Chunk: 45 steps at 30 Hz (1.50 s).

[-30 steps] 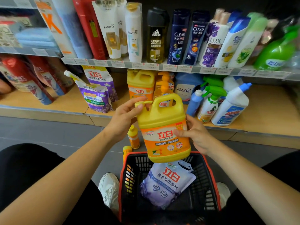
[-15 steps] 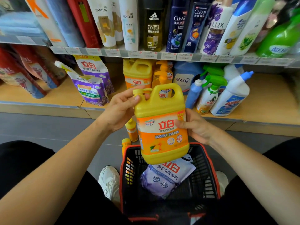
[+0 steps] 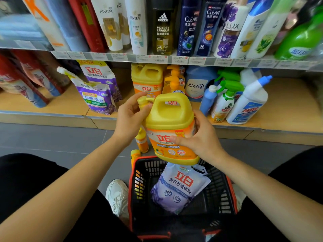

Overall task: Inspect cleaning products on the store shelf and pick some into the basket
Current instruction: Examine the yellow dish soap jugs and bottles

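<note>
A yellow detergent jug (image 3: 170, 117) with an orange label hangs tilted above the black basket (image 3: 222, 187), between both hands. My left hand (image 3: 130, 117) grips its cap and neck on the left side. My right hand (image 3: 201, 137) holds the right side, thumb across the label. A purple and white refill pouch (image 3: 178, 187) lies inside the basket.
The lower wooden shelf (image 3: 286, 109) holds purple pouches (image 3: 97, 95), another yellow jug (image 3: 148, 79), a blue bottle (image 3: 197, 82), spray bottles (image 3: 225, 100) and a white cleaner bottle (image 3: 248, 103). Shampoo bottles line the upper shelf. Two small orange bottles (image 3: 141, 142) stand on the floor beside the basket. A white shoe (image 3: 118, 194) sits left of it.
The jug has tilted and turned in my hands. My right thumb has moved further across its label and my left hand has closed round the cap. The view has moved nearer the shelf.
</note>
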Motion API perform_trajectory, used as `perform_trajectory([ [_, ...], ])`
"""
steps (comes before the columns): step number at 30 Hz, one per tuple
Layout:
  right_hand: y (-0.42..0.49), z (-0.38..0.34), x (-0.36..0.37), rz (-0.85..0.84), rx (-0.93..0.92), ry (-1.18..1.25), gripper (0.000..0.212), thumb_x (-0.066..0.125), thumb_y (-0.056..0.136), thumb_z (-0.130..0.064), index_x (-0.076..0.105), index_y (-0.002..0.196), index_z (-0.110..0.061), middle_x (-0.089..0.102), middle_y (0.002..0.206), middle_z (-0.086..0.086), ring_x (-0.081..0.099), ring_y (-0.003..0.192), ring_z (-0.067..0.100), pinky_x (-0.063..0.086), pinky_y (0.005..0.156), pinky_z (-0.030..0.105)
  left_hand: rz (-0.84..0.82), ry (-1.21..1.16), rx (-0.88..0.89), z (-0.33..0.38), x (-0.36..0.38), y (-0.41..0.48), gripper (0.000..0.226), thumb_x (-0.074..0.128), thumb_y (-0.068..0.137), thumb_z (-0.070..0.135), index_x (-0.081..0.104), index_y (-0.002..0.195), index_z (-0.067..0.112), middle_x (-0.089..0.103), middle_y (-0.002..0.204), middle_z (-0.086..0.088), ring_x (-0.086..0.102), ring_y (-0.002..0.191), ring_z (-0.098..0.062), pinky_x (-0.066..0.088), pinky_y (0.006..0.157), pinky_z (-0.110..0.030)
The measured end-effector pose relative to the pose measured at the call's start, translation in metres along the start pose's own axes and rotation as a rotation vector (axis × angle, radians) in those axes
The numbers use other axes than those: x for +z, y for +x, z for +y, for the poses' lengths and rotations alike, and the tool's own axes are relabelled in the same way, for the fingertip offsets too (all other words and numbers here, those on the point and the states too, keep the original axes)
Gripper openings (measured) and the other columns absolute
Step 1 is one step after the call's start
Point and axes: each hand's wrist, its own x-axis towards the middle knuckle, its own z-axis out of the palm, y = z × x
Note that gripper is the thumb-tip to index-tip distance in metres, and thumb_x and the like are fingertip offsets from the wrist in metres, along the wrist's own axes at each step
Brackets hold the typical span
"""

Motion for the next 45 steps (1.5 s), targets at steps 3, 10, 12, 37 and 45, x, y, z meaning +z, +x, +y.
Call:
perform_trajectory([
  [3,0.003,-0.001,-0.005,-0.029,0.036,0.130,0.074,0.092,0.058,-0.041,0.058,0.122,-0.024,0.071,0.117,-0.003,0.068,0.109,0.014,0.057,0.092,0.042,-0.052,-0.051,-0.029,0.005,-0.001,0.003,0.036,0.058,0.101,0.008,0.055,0.137,0.004,0.074,0.113,-0.001,0.071,0.106,-0.014,0.058,0.082,-0.024],
  [10,0.015,-0.004,-0.020,-0.160,0.176,0.390,0.063,0.089,0.066,-0.037,0.061,0.121,-0.022,0.073,0.116,0.004,0.070,0.108,0.024,0.059,0.083,0.035,-0.198,-0.294,-0.085,0.019,-0.007,0.007,0.031,0.057,0.096,0.022,0.059,0.126,0.013,0.075,0.107,0.001,0.071,0.106,-0.017,0.058,0.082,-0.028],
  [12,0.018,-0.005,-0.023,-0.217,0.201,0.430,0.060,0.090,0.066,-0.039,0.065,0.118,-0.026,0.073,0.117,0.005,0.070,0.109,0.025,0.059,0.082,0.032,-0.239,-0.310,-0.101,0.020,-0.011,0.009,0.031,0.056,0.100,0.024,0.057,0.127,0.010,0.071,0.105,-0.001,0.067,0.106,-0.020,0.058,0.086,-0.032],
  [37,0.024,-0.003,-0.027,-0.279,0.161,0.471,0.079,0.092,0.064,-0.038,0.059,0.130,-0.012,0.069,0.124,0.012,0.066,0.115,0.031,0.057,0.089,0.039,-0.196,-0.308,-0.140,0.026,-0.017,0.005,0.034,0.039,0.107,0.022,0.073,0.113,0.017,0.072,0.102,0.001,0.064,0.106,-0.017,0.050,0.095,-0.040],
  [45,0.023,-0.005,-0.027,-0.247,0.199,0.550,0.069,0.090,0.066,-0.034,0.062,0.126,-0.014,0.071,0.121,0.013,0.068,0.112,0.030,0.058,0.083,0.034,-0.268,-0.397,-0.146,0.022,-0.022,0.003,0.039,0.044,0.104,0.023,0.053,0.142,0.015,0.066,0.135,-0.005,0.061,0.128,-0.025,0.055,0.095,-0.033],
])
